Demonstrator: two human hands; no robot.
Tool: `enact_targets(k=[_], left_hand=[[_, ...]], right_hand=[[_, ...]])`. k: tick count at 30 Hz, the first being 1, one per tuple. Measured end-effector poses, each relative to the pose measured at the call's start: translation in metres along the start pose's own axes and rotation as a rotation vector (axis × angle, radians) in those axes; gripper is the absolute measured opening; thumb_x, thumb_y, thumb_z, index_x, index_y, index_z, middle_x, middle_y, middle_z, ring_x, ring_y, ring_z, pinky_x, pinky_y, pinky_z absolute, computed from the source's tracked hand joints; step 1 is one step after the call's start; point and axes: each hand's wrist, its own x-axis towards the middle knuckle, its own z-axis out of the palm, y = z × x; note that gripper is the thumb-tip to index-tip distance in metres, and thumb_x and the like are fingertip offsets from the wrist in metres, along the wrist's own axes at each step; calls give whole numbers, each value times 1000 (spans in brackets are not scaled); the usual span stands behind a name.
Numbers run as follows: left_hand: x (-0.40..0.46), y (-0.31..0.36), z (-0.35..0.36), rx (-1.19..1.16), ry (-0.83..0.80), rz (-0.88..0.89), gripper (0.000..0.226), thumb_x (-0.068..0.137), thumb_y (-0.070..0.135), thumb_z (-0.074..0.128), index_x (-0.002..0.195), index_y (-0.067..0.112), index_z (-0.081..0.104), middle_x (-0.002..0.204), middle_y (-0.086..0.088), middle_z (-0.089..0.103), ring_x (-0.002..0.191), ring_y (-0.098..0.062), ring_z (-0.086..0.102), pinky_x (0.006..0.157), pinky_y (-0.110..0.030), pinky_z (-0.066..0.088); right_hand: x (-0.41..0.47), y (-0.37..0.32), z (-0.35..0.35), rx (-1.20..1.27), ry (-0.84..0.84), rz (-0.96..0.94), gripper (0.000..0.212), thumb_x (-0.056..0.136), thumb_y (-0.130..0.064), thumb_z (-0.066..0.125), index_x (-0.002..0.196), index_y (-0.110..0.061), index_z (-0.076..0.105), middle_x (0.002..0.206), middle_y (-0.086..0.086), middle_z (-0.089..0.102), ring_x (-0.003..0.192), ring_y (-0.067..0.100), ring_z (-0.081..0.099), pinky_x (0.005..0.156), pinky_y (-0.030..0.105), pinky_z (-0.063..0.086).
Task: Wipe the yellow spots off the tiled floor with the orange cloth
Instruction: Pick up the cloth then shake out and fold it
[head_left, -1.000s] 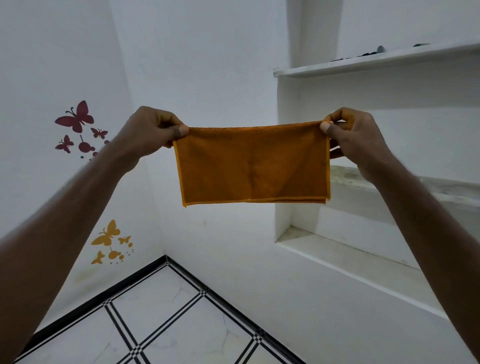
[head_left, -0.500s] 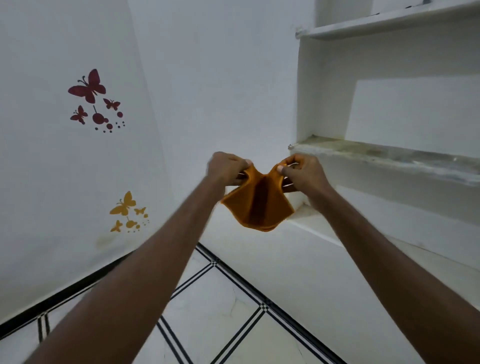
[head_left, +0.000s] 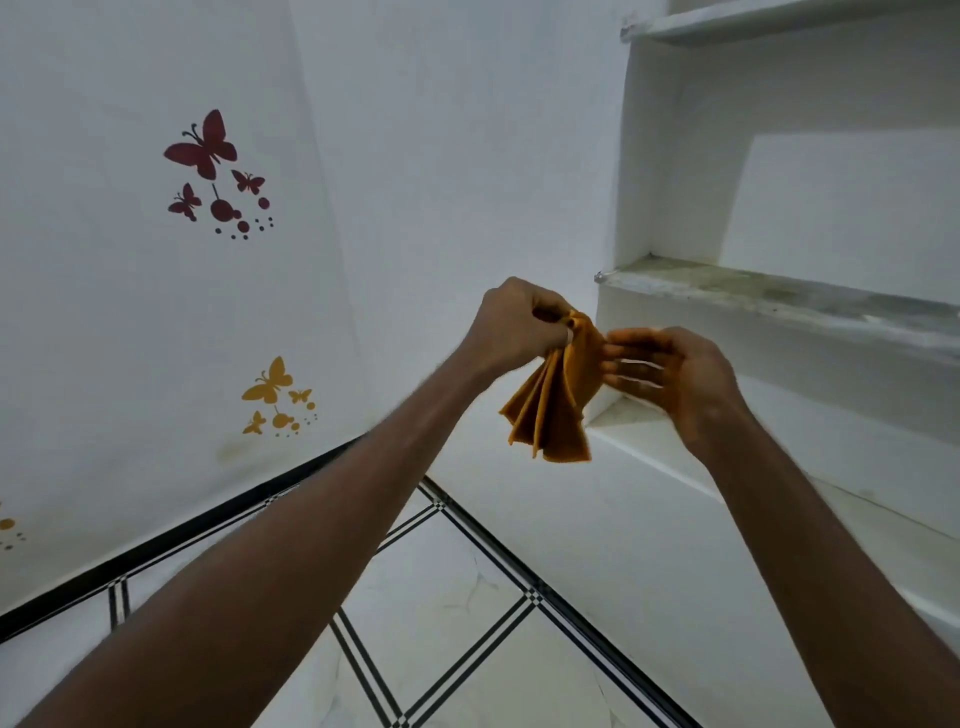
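While both arms reach out above the tiled floor (head_left: 457, 587), the left hand (head_left: 511, 332) pinches the gathered top of the orange cloth (head_left: 553, 400), which hangs in folds in mid-air. Just right of it, the right hand (head_left: 675, 379) is blurred, its fingers (head_left: 626, 358) loosely spread and apparently brushing the cloth's edge without gripping it. Butterfly decals (head_left: 208, 150) mark the left wall.

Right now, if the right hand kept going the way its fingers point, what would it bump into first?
The orange cloth. The right hand is open, fingers aimed left at the folds hanging from the left hand. It probably touches them already; depth is unclear.
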Motion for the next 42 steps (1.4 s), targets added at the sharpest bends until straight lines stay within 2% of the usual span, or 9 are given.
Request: enact_targets(k=[3, 5, 9, 12, 15, 20, 28, 38, 42], left_hand=[[8, 22, -18, -162, -52, -18, 14, 86, 6, 65, 94, 9, 77, 86, -8, 73, 79, -14, 69, 74, -22, 59], [14, 34, -28, -239, -45, -50, 14, 90, 6, 62, 95, 5, 75, 82, -8, 68, 75, -13, 65, 71, -23, 58], [23, 22, -36, -332, 48, -260, 13, 94, 5, 62, 99, -1, 72, 85, -12, 70, 69, -17, 69, 66, -28, 60], [19, -14, -28, -386, 122, -501, 14, 91, 2, 66, 102, -5, 70, 97, -19, 72, 77, -23, 72, 76, -38, 63], [4, -49, -23, -454, 79, -611, 12, 91, -1, 66, 103, -4, 68, 101, -19, 72, 81, -22, 73, 79, -37, 62], [-20, -92, -17, -678, -72, -611, 17, 93, -1, 61, 109, -6, 66, 105, -20, 71, 86, -25, 73, 81, -38, 62], [-73, -120, 64, -844, -491, -661, 32, 93, 17, 68, 120, 0, 65, 112, -21, 72, 100, -31, 73, 90, -40, 59], [-196, 32, 223, -865, -1102, -450, 45, 95, 47, 60, 129, 18, 63, 124, -8, 70, 114, -25, 68, 98, -39, 54], [-284, 129, 281, -800, -1228, -282, 38, 93, 26, 68, 131, 20, 62, 123, -9, 69, 110, -26, 67, 87, -36, 59]], right_hand=[[14, 17, -19, -129, 223, -95, 31, 100, -31, 55, 110, -5, 70, 113, 21, 73, 103, 35, 72, 86, 38, 61], [15, 30, -20, -29, 98, 20, 49, 100, -52, 50, 126, -11, 62, 129, 18, 67, 118, 36, 64, 101, 50, 52], [-1, 49, -3, 533, -403, 364, 84, 92, -81, 30, 147, -19, 44, 149, 20, 53, 136, 50, 48, 117, 70, 26], [-18, 50, 11, 696, -454, 441, 94, 86, -86, 34, 142, -12, 47, 145, 26, 54, 134, 53, 49, 116, 68, 30], [-32, 51, 20, 537, -315, 418, 83, 88, -77, 44, 137, -11, 55, 135, 24, 64, 118, 45, 65, 98, 58, 52], [-50, 68, 35, 159, -40, 393, 46, 99, -32, 60, 141, -12, 54, 131, 16, 66, 107, 35, 68, 71, 41, 64], [-126, 70, 0, -118, 343, 267, 55, 99, -36, 62, 147, -16, 44, 136, 9, 61, 115, 32, 64, 91, 47, 57], [-352, 49, -119, -16, 847, 272, 57, 98, -35, 63, 147, -16, 41, 142, 9, 56, 121, 33, 59, 102, 53, 51], [-487, 38, -165, 148, 1025, 214, 33, 96, -32, 64, 124, -17, 59, 119, 7, 70, 105, 30, 68, 80, 45, 59]])
